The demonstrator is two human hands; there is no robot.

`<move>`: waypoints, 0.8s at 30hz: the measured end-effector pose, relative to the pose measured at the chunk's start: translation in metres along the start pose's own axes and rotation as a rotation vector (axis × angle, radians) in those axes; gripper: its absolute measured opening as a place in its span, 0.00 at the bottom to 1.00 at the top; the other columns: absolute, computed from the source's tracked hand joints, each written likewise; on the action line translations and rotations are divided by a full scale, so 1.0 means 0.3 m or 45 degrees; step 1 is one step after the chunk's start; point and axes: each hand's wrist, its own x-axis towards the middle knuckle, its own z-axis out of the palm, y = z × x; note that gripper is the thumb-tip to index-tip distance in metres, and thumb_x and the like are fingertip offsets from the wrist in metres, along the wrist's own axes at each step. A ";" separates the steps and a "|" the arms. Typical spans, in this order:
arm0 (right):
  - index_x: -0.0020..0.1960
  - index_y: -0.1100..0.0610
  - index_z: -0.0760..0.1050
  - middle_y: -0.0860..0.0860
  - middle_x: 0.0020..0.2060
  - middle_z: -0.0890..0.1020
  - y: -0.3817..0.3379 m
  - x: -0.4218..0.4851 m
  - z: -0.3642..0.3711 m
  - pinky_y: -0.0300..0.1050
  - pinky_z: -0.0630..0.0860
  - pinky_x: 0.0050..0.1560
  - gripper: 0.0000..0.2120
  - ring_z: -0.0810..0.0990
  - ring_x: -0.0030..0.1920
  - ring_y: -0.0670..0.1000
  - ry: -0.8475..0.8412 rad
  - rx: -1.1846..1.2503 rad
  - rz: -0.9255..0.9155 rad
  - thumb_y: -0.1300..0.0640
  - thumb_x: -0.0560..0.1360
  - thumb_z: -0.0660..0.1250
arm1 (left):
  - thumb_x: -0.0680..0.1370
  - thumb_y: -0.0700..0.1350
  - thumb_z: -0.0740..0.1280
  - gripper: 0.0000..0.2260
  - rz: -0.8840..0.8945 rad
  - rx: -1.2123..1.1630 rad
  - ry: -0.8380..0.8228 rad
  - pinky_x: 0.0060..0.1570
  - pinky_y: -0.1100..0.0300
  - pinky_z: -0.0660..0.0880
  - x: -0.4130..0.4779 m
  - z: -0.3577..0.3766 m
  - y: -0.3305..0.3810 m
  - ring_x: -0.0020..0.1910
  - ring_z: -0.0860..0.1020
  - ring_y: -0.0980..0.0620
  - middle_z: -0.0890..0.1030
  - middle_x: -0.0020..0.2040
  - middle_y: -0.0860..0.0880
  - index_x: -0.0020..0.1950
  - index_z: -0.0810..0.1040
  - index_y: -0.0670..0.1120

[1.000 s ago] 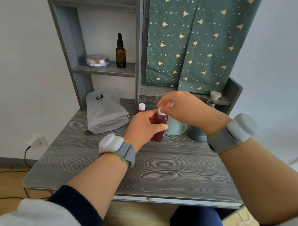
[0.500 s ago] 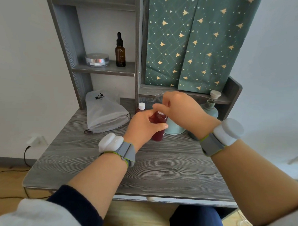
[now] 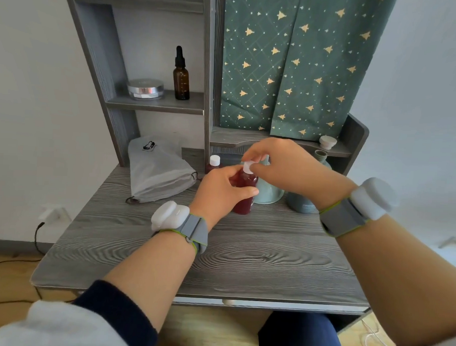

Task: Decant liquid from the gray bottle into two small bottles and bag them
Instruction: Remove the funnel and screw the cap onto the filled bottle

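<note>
A small bottle [image 3: 245,192] full of dark red liquid stands on the grey desk [image 3: 244,257]. My left hand [image 3: 220,193] grips its body. My right hand [image 3: 282,164] pinches its white cap [image 3: 248,166] at the neck. A second small red bottle [image 3: 213,164] with a white cap stands behind my left hand. The gray bottle [image 3: 302,202] stands uncapped to the right, partly hidden by my right wrist. Its pale cap [image 3: 327,142] lies on the low shelf above. A grey drawstring bag [image 3: 157,172] lies at the back left.
A pale green funnel [image 3: 268,193] rests mouth-down behind the held bottle. On the upper shelf stand an amber dropper bottle [image 3: 181,78] and a silver tin [image 3: 145,88]. A green patterned curtain [image 3: 299,61] hangs at the back. A cable [image 3: 37,236] runs down left of the desk.
My right hand has turned at the wrist on the white cap, which now shows between my fingertips. The left hand and the bottle have stayed in place.
</note>
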 end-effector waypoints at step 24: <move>0.52 0.54 0.76 0.51 0.45 0.81 0.009 0.012 0.045 0.52 0.71 0.55 0.08 0.76 0.51 0.55 0.036 -0.277 -0.082 0.54 0.77 0.63 | 0.69 0.46 0.75 0.13 0.003 0.010 0.004 0.53 0.59 0.77 -0.010 0.001 0.011 0.46 0.82 0.60 0.85 0.44 0.56 0.52 0.83 0.54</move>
